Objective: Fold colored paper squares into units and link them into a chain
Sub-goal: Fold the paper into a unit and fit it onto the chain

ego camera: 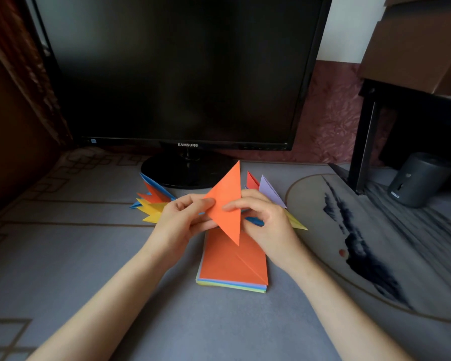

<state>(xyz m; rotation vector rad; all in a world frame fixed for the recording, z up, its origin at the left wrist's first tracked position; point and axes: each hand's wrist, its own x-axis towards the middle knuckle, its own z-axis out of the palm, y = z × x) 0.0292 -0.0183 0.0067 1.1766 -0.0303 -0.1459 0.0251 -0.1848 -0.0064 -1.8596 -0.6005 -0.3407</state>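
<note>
An orange paper (228, 204), folded into a tall triangle, is held upright above the table. My left hand (180, 217) pinches its left corner and my right hand (263, 217) grips its right edge. Below it lies a stack of colored paper squares (232, 267) with an orange sheet creased diagonally on top. Behind my hands a chain of folded units spreads sideways: blue, orange and yellow points (151, 201) at the left, red, purple and yellow points (268, 190) at the right. Its middle is hidden by my hands.
A black monitor (182, 74) on a round stand (188, 173) rises just behind the chain. A grey cylindrical device (418, 179) and a black furniture leg (362, 147) stand at the right. The grey patterned cloth (63, 256) covers the table.
</note>
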